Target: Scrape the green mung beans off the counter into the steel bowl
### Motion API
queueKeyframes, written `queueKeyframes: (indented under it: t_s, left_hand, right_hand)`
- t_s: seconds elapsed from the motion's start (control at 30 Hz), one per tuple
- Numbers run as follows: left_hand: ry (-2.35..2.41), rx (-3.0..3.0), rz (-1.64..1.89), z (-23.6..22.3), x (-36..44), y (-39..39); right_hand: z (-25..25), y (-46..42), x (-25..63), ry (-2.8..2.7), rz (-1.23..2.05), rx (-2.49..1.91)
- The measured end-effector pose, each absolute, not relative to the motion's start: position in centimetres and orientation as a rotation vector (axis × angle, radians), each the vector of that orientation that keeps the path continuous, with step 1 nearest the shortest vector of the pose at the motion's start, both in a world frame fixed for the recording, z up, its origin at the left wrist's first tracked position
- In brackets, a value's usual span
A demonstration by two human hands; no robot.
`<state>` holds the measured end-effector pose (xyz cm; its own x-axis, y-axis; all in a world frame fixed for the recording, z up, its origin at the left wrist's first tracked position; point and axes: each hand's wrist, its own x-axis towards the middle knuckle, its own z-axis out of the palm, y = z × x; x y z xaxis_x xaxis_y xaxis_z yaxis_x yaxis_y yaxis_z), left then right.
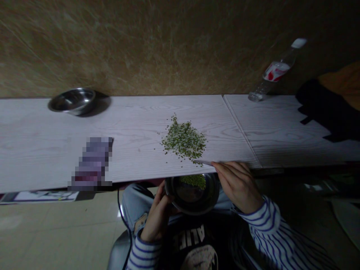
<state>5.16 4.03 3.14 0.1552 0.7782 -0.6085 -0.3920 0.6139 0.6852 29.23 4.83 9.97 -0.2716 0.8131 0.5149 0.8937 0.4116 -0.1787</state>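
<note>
A loose pile of small green seeds mixed with white grains (pixel 184 139) lies spread on the pale wooden table. My left hand (pixel 161 210) grips the left rim of a metal bowl (pixel 194 208), held just below the table's front edge. Inside that bowl, green seeds (pixel 195 180) are gathered toward the table side. My right hand (pixel 237 183) is closed on a thin, pale tool (pixel 204 163), whose exact kind I cannot make out. The tool's tip touches or nearly touches the pile's near edge.
A second metal bowl (pixel 73 102) stands at the back left by the wall. Nearer lies a pixelated flat object (pixel 91 165). A clear bottle with a white cap (pixel 277 71) stands back right, beside a dark and orange item (pixel 332 101). A seam (pixel 242 131) crosses the tabletop.
</note>
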Motion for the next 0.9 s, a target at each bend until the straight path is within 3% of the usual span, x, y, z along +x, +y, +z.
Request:
queueKeyframes:
  t_s: [0.9]
  left_hand:
    - [1.107, 0.388, 0.912, 3.51, 4.85, 4.06]
  right_hand:
    - [9.88, 5.8, 28.25, -2.148, -0.149, -1.432]
